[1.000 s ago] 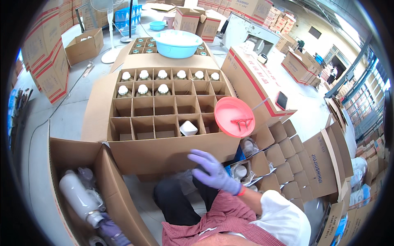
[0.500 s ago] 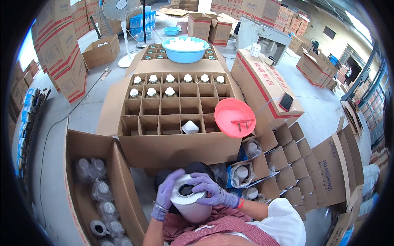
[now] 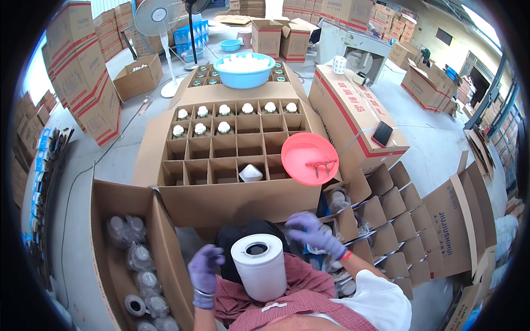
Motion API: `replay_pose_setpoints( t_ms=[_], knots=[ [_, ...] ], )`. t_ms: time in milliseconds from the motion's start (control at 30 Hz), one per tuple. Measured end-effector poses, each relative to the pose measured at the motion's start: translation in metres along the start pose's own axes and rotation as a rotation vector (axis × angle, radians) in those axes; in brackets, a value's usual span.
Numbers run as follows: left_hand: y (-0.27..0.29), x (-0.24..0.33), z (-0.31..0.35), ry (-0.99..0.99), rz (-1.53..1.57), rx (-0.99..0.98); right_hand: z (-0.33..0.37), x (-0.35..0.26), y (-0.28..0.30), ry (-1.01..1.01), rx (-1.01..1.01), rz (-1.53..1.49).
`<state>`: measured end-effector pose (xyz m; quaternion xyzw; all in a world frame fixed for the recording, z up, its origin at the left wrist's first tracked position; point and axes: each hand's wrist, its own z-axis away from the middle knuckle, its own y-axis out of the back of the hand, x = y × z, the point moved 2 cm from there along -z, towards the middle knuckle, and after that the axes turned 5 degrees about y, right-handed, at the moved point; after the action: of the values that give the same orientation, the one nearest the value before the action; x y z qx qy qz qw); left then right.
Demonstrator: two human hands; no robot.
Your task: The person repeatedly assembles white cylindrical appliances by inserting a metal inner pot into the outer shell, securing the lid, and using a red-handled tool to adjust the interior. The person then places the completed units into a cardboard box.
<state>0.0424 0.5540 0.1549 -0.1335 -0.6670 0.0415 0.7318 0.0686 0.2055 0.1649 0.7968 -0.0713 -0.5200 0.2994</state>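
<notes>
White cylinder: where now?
Head view, lower centre: the white cylinder is on the person's lap, between left hand and right hand, touching neither.

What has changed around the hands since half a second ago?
The left hand has let go of the white cylinder and moved left; the right hand has let go too, moving right and forward. The cylinder stays on the lap. The capped bottles and pink dish are as before.
</notes>
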Motion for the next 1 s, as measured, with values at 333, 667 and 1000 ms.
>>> replay_pose_setpoints(
  t_ms=[333,667,1000],
  knots=[
    [-0.036,0.025,-0.045,-0.282,-0.648,-0.426,-0.05,-0.052,-0.061,0.055,-0.033,-0.061],
    [-0.055,0.05,-0.06,0.056,0.367,0.122,-0.131,-0.07,-0.056,0.657,0.063,0.39],
    [-0.068,0.057,-0.073,-0.928,-0.999,-0.141,-0.138,-0.039,-0.051,0.062,-0.048,-0.525]
  ],
)
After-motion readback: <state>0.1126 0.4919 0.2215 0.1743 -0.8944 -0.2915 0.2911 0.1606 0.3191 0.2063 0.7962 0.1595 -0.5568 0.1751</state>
